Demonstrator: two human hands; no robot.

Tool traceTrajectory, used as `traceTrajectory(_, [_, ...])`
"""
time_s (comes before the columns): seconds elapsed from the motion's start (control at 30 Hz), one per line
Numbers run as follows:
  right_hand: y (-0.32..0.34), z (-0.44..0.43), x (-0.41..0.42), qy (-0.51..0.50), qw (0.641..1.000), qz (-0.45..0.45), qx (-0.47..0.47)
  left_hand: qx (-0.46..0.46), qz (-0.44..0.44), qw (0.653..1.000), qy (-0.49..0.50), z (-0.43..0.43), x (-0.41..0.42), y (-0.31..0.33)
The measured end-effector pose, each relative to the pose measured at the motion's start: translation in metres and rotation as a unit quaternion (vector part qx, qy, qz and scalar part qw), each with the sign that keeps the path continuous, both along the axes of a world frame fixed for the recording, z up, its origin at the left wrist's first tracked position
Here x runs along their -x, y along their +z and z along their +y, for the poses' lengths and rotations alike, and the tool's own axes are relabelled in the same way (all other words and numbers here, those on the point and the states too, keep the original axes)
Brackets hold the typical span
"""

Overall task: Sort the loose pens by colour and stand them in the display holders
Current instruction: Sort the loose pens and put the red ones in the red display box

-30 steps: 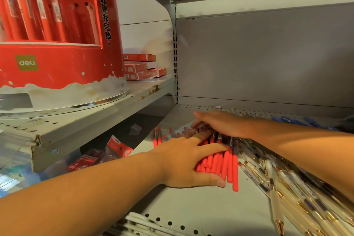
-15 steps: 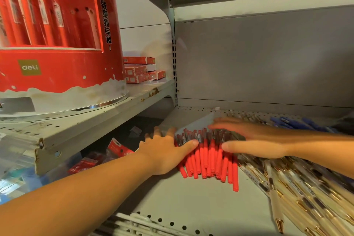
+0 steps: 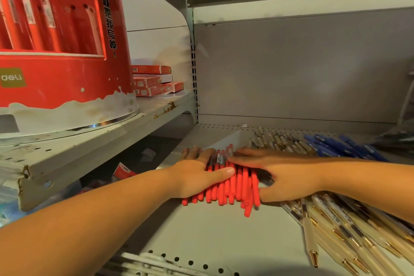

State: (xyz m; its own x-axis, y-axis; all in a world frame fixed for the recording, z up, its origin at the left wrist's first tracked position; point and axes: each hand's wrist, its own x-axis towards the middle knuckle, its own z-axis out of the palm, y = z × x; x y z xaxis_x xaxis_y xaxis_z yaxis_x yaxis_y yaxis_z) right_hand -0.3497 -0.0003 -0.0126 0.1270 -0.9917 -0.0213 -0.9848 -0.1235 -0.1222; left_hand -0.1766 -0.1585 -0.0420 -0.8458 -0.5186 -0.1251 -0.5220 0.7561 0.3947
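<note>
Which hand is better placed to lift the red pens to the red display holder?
Likely left: the left hand presses the red pens on the side nearest the red display holder; the right hand sits farther.

Small red boxes (image 3: 154,80) lie stacked at the back of the left-hand shelf (image 3: 89,148), whose edge carries a rust patch (image 3: 167,108). A grey back panel (image 3: 291,69) rises behind. Below the shelf lie what look like red-and-white packets (image 3: 124,171), in shadow.
</note>
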Motion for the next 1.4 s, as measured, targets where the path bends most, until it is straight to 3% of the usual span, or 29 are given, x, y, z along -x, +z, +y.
traceTrajectory(0.33, [0.002,-0.018,-0.004,-0.01,0.999,0.006,-0.031,0.027,0.027,0.999,0.007,-0.015,-0.002,0.002])
traceTrajectory(0.57, [0.006,0.005,0.001,-0.045,0.995,-0.075,-0.041,0.05,0.05,0.997,0.035,-0.014,0.0,0.002])
traceTrajectory(0.73, [0.024,0.027,0.011,-0.158,0.986,-0.047,-0.012,0.092,0.044,0.994,0.045,-0.017,0.0,0.004])
traceTrajectory(0.87, [0.026,0.047,0.001,-0.277,0.961,0.025,-0.009,0.105,0.041,0.991,0.073,-0.022,0.001,0.007])
traceTrajectory(0.97, [0.024,0.061,-0.011,-0.338,0.94,0.029,-0.044,0.121,0.058,0.988,0.072,-0.019,0.004,0.011])
traceTrajectory(1.27, [0.023,0.081,-0.023,-0.427,0.888,0.04,-0.164,0.142,0.095,0.984,-0.051,0.047,0.038,0.048])
traceTrajectory(1.4, [0.026,0.092,-0.015,-0.43,0.888,0.009,-0.165,0.111,0.081,0.973,-0.184,0.076,0.053,0.053])
